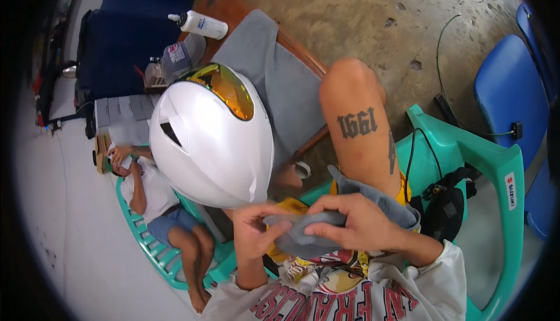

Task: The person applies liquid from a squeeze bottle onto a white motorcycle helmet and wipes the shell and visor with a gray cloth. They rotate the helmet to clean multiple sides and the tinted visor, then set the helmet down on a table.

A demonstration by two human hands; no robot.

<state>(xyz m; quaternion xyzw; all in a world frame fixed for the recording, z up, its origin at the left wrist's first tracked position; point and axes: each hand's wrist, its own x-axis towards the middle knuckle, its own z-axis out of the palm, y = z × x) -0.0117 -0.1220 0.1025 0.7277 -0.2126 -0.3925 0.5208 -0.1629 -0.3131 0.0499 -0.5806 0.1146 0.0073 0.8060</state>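
My left hand (256, 233) and my right hand (347, 225) grip a small grey cloth (300, 233) in front of my body, fingers and thumbs bent onto it. Just beyond them a glossy white helmet (207, 143) with a gold mirrored visor (227, 90) rests over my left leg; what supports it underneath is hidden. A second piece of grey fabric (373, 198) lies on my tattooed right thigh (359, 152), beside my right hand.
Ahead, a wooden table (309, 64) bears grey fabric, a white bottle (204, 25) and containers. At left, a person (157, 193) reclines on a green bench. Right are my green seat (484, 204), a black bag (440, 216), cables and blue chairs (510, 93).
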